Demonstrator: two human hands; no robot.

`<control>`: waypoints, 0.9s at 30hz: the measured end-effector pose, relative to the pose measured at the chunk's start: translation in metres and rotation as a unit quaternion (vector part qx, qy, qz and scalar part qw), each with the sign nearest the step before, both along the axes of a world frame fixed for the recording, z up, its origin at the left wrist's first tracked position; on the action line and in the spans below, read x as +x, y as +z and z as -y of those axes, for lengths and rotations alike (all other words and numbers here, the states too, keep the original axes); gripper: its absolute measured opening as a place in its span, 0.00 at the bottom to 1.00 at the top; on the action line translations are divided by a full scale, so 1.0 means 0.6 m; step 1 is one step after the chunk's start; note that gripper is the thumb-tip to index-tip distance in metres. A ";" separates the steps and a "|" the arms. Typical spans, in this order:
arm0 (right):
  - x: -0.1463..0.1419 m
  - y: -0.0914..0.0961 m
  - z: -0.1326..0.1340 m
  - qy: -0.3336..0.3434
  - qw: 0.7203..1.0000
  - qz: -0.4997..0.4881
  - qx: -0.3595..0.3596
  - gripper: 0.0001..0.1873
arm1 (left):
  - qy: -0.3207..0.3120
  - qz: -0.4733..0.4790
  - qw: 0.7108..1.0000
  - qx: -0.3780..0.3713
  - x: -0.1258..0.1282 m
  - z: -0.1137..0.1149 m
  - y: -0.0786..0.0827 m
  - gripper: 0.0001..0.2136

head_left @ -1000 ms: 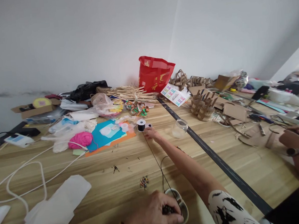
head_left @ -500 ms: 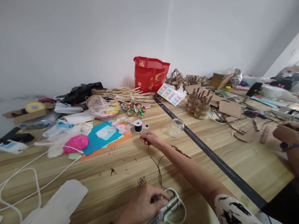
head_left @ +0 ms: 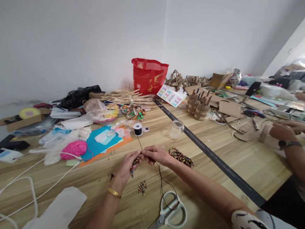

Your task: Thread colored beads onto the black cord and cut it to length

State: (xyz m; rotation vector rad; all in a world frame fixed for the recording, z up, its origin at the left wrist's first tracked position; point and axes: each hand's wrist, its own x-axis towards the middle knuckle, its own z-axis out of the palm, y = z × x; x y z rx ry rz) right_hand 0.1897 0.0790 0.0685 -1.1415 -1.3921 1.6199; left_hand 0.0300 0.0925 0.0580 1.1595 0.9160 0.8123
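My left hand [head_left: 127,167] and my right hand [head_left: 156,154] meet over the middle of the wooden table [head_left: 70,214]. The left pinches a short strand of coloured beads [head_left: 133,164]. The right pinches a thin black cord [head_left: 161,178] that runs up to a black spool [head_left: 137,129] and loops down toward white-handled scissors [head_left: 165,215] lying free on the table. A small heap of loose beads [head_left: 141,187] lies under my hands. A finished beaded string [head_left: 180,156] lies just right of my right hand.
Pink yarn [head_left: 74,149], blue and orange paper [head_left: 101,144], a clear jar [head_left: 176,129], a red bag [head_left: 148,76] and a stick bundle [head_left: 129,96] crowd the far side. White cable [head_left: 13,190] and white cloth [head_left: 49,219] lie left. Another person's hands [head_left: 283,131] work cardboard at right.
My left hand let go of the scissors and rose to meet the right hand. My right hand drew the cord back from the spool toward me.
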 end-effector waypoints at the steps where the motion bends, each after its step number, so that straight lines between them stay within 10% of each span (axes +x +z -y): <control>1: 0.000 -0.002 0.006 0.006 1.000 0.002 0.003 0.14 | -0.001 0.004 1.000 -0.001 0.006 -0.002 -0.002 0.17; 11: 0.018 -0.011 0.062 0.053 0.998 0.025 0.034 0.21 | 0.003 0.001 1.000 -0.021 0.015 0.001 -0.004 0.17; 27: 0.154 0.141 0.162 -0.130 0.975 -0.057 0.169 0.16 | 0.182 -0.166 0.966 0.076 -0.062 -0.020 -0.052 0.13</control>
